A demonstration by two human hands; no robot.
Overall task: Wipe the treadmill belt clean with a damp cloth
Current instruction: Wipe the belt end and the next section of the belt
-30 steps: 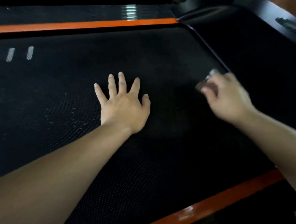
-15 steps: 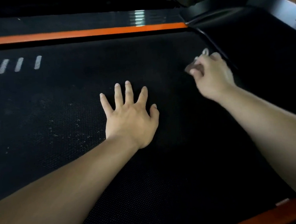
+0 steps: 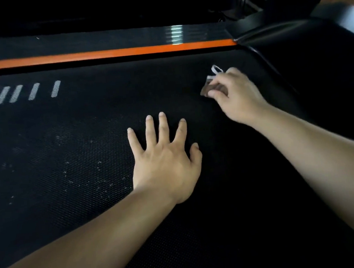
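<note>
**Treadmill belt under both hands, cloth held in the right**

The treadmill belt is a dark, finely textured surface that fills most of the view and lies under both hands. The left hand rests palm down on it, its fingers straight and spread wide, holding nothing. The right hand is beyond and to the right of those spread fingers, well apart from them. Its fingers are curled around a small bunched cloth, brownish where it shows. The cloth pokes out on the far left side of the curled fingers and is low on the belt. Whether it is pressed flat against the surface cannot be told. A thin white loop sticks up from the cloth just past the knuckles.

Pale specks are scattered over the belt to the left of the left hand's fingers. Farther left and beyond them is a row of slanted white dashes printed on the belt. Beyond all the fingertips an orange stripe runs along the belt's far edge, with a black side rail behind it. To the right of the right hand's fingers the belt ends at a dark housing.
</note>
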